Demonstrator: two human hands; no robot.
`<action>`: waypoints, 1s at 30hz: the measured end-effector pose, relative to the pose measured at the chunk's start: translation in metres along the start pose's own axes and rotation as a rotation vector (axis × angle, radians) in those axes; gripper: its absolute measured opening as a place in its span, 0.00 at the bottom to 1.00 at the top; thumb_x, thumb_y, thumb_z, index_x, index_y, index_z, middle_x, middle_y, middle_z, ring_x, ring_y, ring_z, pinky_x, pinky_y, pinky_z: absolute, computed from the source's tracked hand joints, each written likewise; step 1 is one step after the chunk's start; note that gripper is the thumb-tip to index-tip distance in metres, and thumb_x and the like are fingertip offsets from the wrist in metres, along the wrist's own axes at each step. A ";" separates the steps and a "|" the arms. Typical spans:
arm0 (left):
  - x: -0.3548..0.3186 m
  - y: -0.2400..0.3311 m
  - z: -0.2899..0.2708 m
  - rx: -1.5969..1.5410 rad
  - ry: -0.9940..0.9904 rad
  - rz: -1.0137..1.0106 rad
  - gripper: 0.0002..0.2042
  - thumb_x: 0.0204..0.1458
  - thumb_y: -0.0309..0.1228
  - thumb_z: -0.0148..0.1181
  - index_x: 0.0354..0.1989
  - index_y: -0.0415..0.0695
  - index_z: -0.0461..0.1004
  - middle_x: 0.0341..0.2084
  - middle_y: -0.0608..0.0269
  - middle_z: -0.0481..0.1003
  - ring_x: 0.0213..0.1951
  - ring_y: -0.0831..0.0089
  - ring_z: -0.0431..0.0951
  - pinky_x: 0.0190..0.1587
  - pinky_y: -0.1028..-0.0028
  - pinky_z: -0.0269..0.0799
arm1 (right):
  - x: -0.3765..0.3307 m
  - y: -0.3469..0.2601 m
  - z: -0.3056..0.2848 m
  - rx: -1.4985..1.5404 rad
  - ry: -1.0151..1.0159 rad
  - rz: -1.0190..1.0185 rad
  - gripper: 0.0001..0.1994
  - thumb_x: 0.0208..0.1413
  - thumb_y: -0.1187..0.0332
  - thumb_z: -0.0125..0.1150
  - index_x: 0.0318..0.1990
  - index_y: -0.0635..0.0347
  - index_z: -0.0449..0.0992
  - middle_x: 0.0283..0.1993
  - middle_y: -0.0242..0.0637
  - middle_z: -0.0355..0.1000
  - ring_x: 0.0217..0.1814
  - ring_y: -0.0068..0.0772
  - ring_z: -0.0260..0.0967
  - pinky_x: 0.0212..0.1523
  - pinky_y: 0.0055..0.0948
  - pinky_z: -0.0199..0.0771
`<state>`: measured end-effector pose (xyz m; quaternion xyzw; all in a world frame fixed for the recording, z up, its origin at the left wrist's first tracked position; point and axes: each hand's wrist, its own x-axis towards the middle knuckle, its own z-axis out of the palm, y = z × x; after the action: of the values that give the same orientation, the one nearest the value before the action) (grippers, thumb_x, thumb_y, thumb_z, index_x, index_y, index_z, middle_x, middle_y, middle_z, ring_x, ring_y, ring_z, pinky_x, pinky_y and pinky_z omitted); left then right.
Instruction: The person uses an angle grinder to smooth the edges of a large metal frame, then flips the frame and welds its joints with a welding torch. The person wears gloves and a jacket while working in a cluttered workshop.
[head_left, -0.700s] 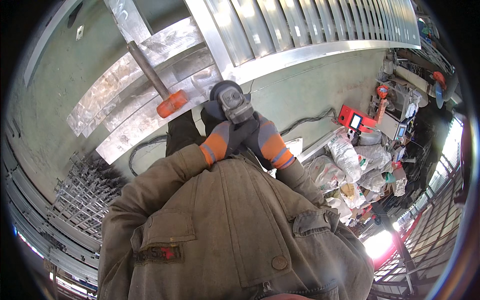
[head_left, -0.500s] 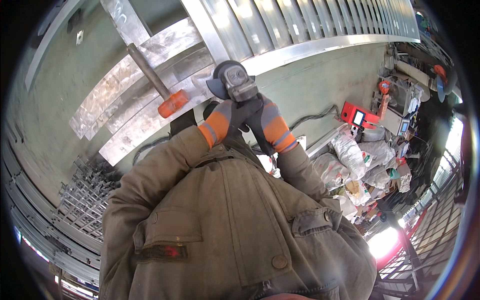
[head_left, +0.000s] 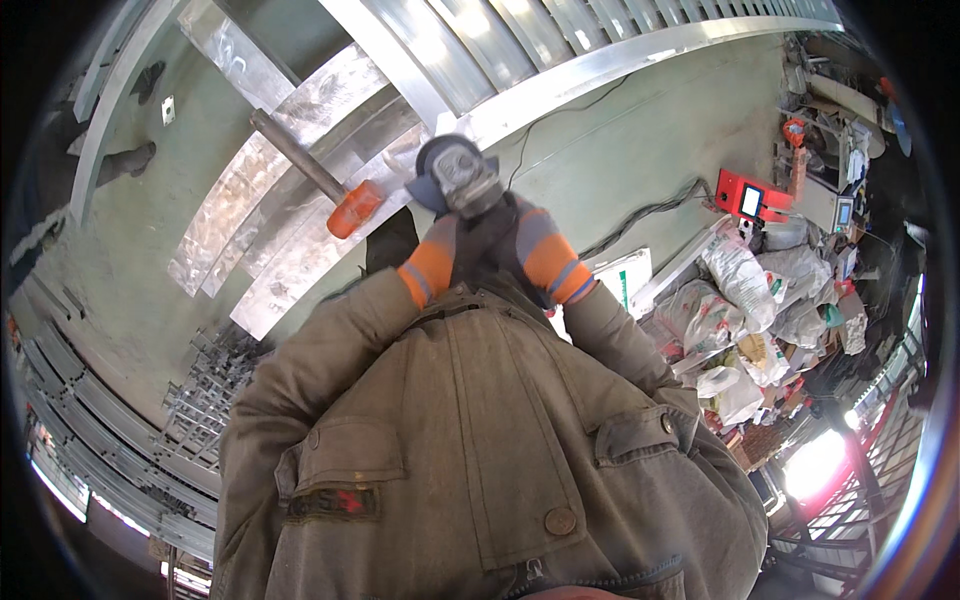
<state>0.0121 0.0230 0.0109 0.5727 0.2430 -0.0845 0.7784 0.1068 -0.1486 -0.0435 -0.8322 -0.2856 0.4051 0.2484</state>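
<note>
An angle grinder [head_left: 468,183] with a dark round guard is held in front of my chest, its head over the corner of a metal frame [head_left: 560,88]. My left hand [head_left: 440,255], in a grey and orange glove, grips it from the left. From the right my gloved right hand [head_left: 540,250] is closed round its body. The fingers of both hands are partly hidden in dark shadow. Just left of the grinder lies a hammer with an orange head [head_left: 355,209] and a dark handle, resting across flat metal strips [head_left: 285,285].
Bundled metal profiles [head_left: 110,430] and small metal brackets [head_left: 210,390] lie at the left. A red machine with a screen [head_left: 748,197], black cables [head_left: 640,220] and filled plastic bags [head_left: 740,275] are at the right. Another person's leg [head_left: 115,165] shows at the far left.
The view has shifted, so the frame and strips sit differently. The grinder is slightly lower and further left in view, still in both hands. Another person's legs have appeared at far left.
</note>
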 end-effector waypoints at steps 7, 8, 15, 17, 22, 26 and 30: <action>-0.026 0.017 0.001 0.193 0.023 -0.265 0.33 0.68 0.61 0.62 0.61 0.40 0.82 0.44 0.53 0.87 0.42 0.66 0.87 0.41 0.66 0.81 | -0.010 0.017 0.043 0.022 -0.192 0.082 0.22 0.67 0.60 0.68 0.64 0.57 0.75 0.56 0.55 0.84 0.63 0.65 0.80 0.60 0.50 0.82; -0.024 0.009 0.004 0.203 0.030 -0.254 0.33 0.68 0.61 0.62 0.61 0.39 0.82 0.45 0.53 0.87 0.43 0.66 0.87 0.43 0.65 0.81 | -0.013 0.017 0.043 0.036 -0.174 0.101 0.22 0.67 0.60 0.68 0.64 0.57 0.75 0.55 0.56 0.84 0.63 0.65 0.80 0.60 0.50 0.82; -0.018 -0.053 -0.002 0.279 -0.155 -0.045 0.27 0.71 0.46 0.65 0.74 0.51 0.74 0.64 0.49 0.80 0.64 0.54 0.80 0.65 0.60 0.76 | -0.001 0.032 0.047 0.041 -0.112 0.041 0.16 0.68 0.66 0.64 0.60 0.60 0.77 0.54 0.59 0.84 0.60 0.66 0.81 0.58 0.52 0.82; -0.010 -0.058 -0.005 0.152 -0.193 -0.217 0.28 0.71 0.44 0.64 0.78 0.55 0.69 0.68 0.48 0.77 0.66 0.52 0.79 0.66 0.60 0.75 | 0.008 0.037 0.047 0.002 -0.093 0.011 0.15 0.68 0.67 0.63 0.59 0.61 0.78 0.54 0.60 0.84 0.59 0.65 0.81 0.57 0.52 0.82; 0.000 -0.040 0.011 0.154 -0.021 -0.014 0.27 0.69 0.55 0.64 0.64 0.47 0.78 0.52 0.53 0.84 0.48 0.65 0.84 0.49 0.67 0.80 | -0.002 0.009 0.010 0.130 -0.120 0.166 0.25 0.63 0.48 0.68 0.55 0.59 0.82 0.54 0.56 0.84 0.57 0.64 0.82 0.55 0.48 0.83; -0.022 0.003 0.017 -0.138 -0.042 -0.380 0.31 0.67 0.61 0.64 0.57 0.41 0.83 0.42 0.56 0.87 0.41 0.69 0.86 0.43 0.69 0.81 | -0.027 -0.045 -0.040 0.088 -0.134 0.065 0.27 0.61 0.49 0.73 0.56 0.64 0.80 0.52 0.55 0.85 0.56 0.61 0.83 0.54 0.46 0.83; -0.028 0.039 0.006 0.016 0.003 -0.233 0.34 0.67 0.63 0.63 0.58 0.39 0.83 0.45 0.54 0.87 0.52 0.66 0.85 0.54 0.64 0.80 | -0.029 -0.081 -0.060 0.071 -0.056 0.044 0.25 0.61 0.51 0.72 0.55 0.64 0.80 0.51 0.54 0.85 0.55 0.60 0.84 0.53 0.46 0.83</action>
<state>0.0053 0.0256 0.0586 0.5469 0.3084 -0.1757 0.7582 0.1190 -0.1214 0.0569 -0.8173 -0.2596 0.4435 0.2606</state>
